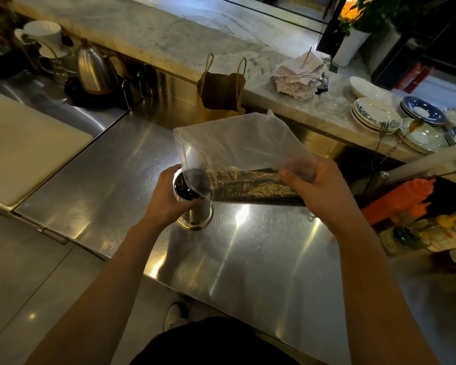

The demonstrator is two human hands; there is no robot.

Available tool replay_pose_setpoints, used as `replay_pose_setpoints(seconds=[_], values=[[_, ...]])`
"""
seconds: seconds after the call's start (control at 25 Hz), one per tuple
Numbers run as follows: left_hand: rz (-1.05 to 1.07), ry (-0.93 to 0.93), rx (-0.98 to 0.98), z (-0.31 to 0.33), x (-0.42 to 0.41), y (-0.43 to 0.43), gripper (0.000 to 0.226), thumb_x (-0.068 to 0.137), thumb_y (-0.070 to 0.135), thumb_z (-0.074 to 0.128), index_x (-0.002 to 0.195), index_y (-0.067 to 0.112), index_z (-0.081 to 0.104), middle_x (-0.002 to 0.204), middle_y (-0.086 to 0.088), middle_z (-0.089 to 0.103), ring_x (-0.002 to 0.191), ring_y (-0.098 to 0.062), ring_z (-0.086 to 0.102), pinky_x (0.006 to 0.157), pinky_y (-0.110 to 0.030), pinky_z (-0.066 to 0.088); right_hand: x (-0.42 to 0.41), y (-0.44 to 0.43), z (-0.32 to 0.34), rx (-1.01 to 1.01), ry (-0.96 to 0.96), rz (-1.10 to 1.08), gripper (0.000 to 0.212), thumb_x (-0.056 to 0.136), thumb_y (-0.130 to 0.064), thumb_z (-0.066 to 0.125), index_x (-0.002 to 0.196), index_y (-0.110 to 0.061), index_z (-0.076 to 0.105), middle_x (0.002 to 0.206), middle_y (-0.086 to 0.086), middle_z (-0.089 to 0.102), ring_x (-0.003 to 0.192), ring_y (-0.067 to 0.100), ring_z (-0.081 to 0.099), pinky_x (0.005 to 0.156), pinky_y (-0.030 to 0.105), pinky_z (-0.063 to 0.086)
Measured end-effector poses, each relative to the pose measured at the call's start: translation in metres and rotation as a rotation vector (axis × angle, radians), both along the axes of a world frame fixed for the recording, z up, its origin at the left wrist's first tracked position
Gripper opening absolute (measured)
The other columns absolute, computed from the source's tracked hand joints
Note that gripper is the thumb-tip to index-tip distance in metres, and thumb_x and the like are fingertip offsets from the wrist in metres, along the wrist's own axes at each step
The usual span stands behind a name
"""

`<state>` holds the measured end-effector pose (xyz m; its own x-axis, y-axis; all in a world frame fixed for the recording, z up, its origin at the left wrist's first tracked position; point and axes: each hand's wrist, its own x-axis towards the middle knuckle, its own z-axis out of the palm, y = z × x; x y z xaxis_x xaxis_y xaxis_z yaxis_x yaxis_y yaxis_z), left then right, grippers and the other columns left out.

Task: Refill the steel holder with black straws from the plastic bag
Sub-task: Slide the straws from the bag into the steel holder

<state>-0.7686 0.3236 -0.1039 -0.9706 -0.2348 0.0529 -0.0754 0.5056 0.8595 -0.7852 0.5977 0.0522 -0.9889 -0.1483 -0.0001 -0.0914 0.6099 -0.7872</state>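
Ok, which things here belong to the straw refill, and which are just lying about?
In use: round steel holder, clear plastic bag, black straws, left hand gripping the holder, right hand gripping the bag.

Lying about: brown paper bag, steel kettle, white cutting board, stacked patterned plates, orange bottle.

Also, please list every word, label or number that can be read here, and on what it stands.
Nothing is readable with certainty.
Glass jug: pale marks, too blurred.
Paper slips: print too small.
Bottle labels at right: blurred.
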Motion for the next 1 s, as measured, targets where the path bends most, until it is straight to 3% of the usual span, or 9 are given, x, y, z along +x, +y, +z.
replay_pose_setpoints(seconds=[0.16,0.28,0.36,0.48,0.52,0.64,0.72,0.88,1.0], values=[[-0.206,-0.038,-0.037,-0.001,-0.019,-0.006,0.089,0.066,0.018,0.088,0.141,0.015,0.039,0.143,-0.006,0.045,0.128,-0.018,0.043,0.102,-0.027,0.036,-0.004,-0.005,0.004,0.029,-0.016,0.066,0.032,0.092,-0.030,0.063,0.122,-0.020,0.063,0.108,-0.001,0.069,0.100,0.013,0.065,0.088,0.032,0.052],[-0.288,-0.029,-0.036,-0.006,-0.028,-0.019,0.085,0.063,0.034,0.088,0.136,0.019,0.047,0.134,-0.001,0.054,0.121,-0.016,0.051,0.103,-0.034,0.044,-0.006,-0.012,0.008,0.080,0.018,0.093,0.026,0.093,-0.030,0.062,0.117,-0.021,0.065,0.107,-0.001,0.069,0.100,0.012,0.065,0.085,0.027,0.050],[-0.316,-0.028,-0.014,-0.007,-0.032,-0.021,0.082,0.063,0.048,0.082,0.132,0.020,0.049,0.128,0.002,0.057,0.114,-0.009,0.055,0.098,-0.026,0.045,-0.008,-0.017,0.010,0.128,0.038,0.088,0.024,0.094,-0.030,0.060,0.115,-0.020,0.064,0.108,0.000,0.069,0.101,0.014,0.063,0.086,0.027,0.049],[-0.324,0.003,-0.023,-0.008,-0.038,-0.019,0.060,0.073,0.040,0.079,0.125,0.019,0.057,0.117,0.005,0.063,0.102,0.004,0.058,0.087,-0.009,0.046,-0.012,-0.022,0.013,0.112,0.033,0.074,0.021,0.094,-0.028,0.059,0.113,-0.020,0.065,0.105,0.001,0.069,0.098,0.015,0.064,0.085,0.030,0.050],[-0.325,0.020,-0.045,-0.009,-0.040,-0.019,0.054,0.076,0.037,0.078,0.124,0.020,0.058,0.117,0.005,0.064,0.103,0.002,0.059,0.088,-0.010,0.045,-0.013,-0.024,0.013,0.118,0.036,0.066,0.021,0.095,-0.028,0.059,0.114,-0.020,0.065,0.104,0.001,0.069,0.098,0.015,0.064,0.085,0.031,0.050],[-0.315,0.038,-0.071,-0.015,-0.044,-0.021,0.047,0.080,0.032,0.075,0.123,0.021,0.059,0.120,0.002,0.064,0.111,-0.015,0.059,0.098,-0.032,0.048,-0.016,-0.027,0.016,0.146,0.034,0.054,0.021,0.095,-0.028,0.059,0.113,-0.019,0.065,0.100,0.002,0.069,0.093,0.015,0.064,0.079,0.026,0.048],[-0.320,0.040,-0.079,-0.018,-0.047,-0.022,0.049,0.079,0.028,0.076,0.123,0.021,0.058,0.123,0.000,0.063,0.113,-0.018,0.058,0.100,-0.038,0.047,-0.018,-0.030,0.017,0.162,0.027,0.068,0.020,0.094,-0.027,0.059,0.111,-0.018,0.066,0.096,0.000,0.068,0.091,0.014,0.064,0.077,0.024,0.047],[-0.339,0.057,-0.074,-0.023,-0.049,-0.025,0.046,0.080,0.028,0.075,0.123,0.023,0.059,0.124,0.000,0.062,0.115,-0.018,0.058,0.100,-0.039,0.048,-0.020,-0.033,0.021,0.173,-0.006,0.057,0.026,0.093,-0.029,0.060,0.115,-0.016,0.064,0.100,0.003,0.068,0.092,0.016,0.065,0.078,0.028,0.049],[-0.328,0.100,-0.058,-0.022,-0.051,-0.028,0.036,0.083,0.021,0.074,0.118,0.020,0.064,0.124,-0.004,0.064,0.113,-0.015,0.057,0.096,-0.032,0.048,-0.020,-0.036,0.022,0.229,-0.018,0.031,0.028,0.092,-0.032,0.060,0.114,-0.014,0.064,0.100,0.004,0.067,0.092,0.016,0.065,0.078,0.028,0.049]])
